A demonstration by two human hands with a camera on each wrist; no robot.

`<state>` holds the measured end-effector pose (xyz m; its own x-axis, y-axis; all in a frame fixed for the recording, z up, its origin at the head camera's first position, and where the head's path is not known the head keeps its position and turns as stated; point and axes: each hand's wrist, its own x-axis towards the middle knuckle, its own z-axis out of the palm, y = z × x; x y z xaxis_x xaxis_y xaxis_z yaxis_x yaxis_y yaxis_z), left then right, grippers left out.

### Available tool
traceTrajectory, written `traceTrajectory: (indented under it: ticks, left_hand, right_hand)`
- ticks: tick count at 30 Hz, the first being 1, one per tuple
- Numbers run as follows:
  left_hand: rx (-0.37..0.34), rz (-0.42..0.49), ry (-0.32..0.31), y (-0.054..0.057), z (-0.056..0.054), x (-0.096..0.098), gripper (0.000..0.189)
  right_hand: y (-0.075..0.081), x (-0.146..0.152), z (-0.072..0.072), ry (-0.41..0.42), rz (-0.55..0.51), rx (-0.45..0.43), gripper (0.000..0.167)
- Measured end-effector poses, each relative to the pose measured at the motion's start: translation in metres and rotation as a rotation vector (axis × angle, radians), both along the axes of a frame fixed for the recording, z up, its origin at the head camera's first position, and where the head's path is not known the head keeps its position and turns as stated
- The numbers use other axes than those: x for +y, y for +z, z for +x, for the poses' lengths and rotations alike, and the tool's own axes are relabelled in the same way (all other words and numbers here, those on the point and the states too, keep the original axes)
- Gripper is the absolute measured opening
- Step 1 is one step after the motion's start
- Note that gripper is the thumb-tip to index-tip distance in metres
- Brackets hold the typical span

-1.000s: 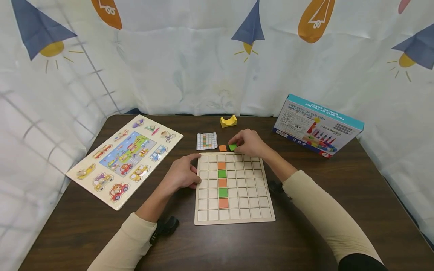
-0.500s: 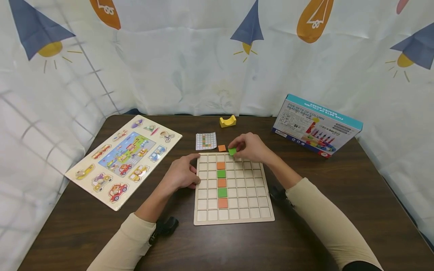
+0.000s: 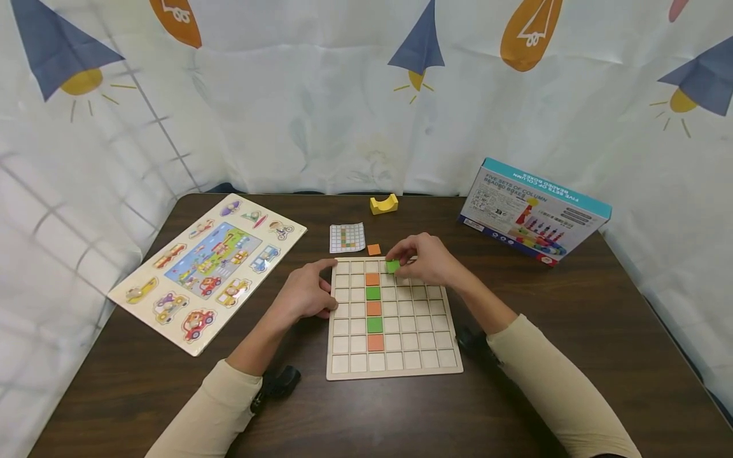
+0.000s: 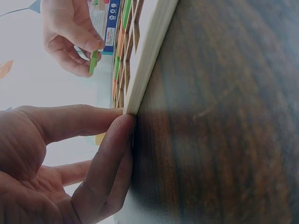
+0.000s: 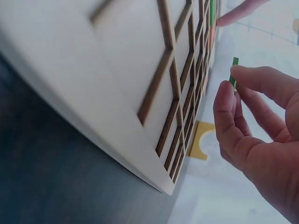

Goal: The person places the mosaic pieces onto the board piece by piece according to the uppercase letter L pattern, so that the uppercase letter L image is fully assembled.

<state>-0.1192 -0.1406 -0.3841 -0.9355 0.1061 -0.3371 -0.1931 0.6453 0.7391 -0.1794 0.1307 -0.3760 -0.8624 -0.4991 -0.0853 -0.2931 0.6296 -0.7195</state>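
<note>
My right hand [image 3: 426, 259] pinches a green square tile [image 3: 392, 266] between thumb and fingers, held over the top row of a wooden grid board [image 3: 395, 375]. In the right wrist view the tile [image 5: 235, 65] stands edge-on, raised above the board. My left hand [image 3: 303, 292] grips the board's left edge; in the left wrist view the fingertips [image 4: 124, 123] meet at that edge. Orange and green tiles alternate down the third column, among them a green tile [image 3: 375, 325] and an orange tile [image 3: 375, 343].
A loose orange tile [image 3: 373, 249] and a small printed grid card [image 3: 347, 238] lie beyond the board. Further back sits a yellow curved block [image 3: 383, 204]. A picture puzzle board [image 3: 269, 238] lies at left, and a toy box [image 3: 532, 213] stands at right.
My right hand has lifted the green tile off the table behind the board and brought it nearer, over the top row. The left hand has stayed at the board's edge.
</note>
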Motion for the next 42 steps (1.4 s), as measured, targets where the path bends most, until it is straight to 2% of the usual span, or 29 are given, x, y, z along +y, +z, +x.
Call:
traceTrajectory:
  ticks: [14,25,30,42]
  left_hand:
    - [0.008,0.002,0.000,0.000,0.000,0.000,0.089]
    - [-0.011,-0.005,0.009,0.001,-0.001,0.001,0.089]
    - [-0.009,-0.008,0.003,0.001,-0.001,0.001,0.089]
    - [-0.021,-0.001,0.009,0.001,-0.001,0.001,0.089]
  right_hand:
    - [0.005,0.001,0.030,-0.044,0.029,-0.042,0.026]
    - [0.012,0.002,0.053,0.004,-0.023,-0.060,0.026]
    - [0.012,0.002,0.062,-0.006,0.002,-0.093,0.025]
    - [0.009,0.001,0.073,-0.013,0.008,-0.126,0.024]
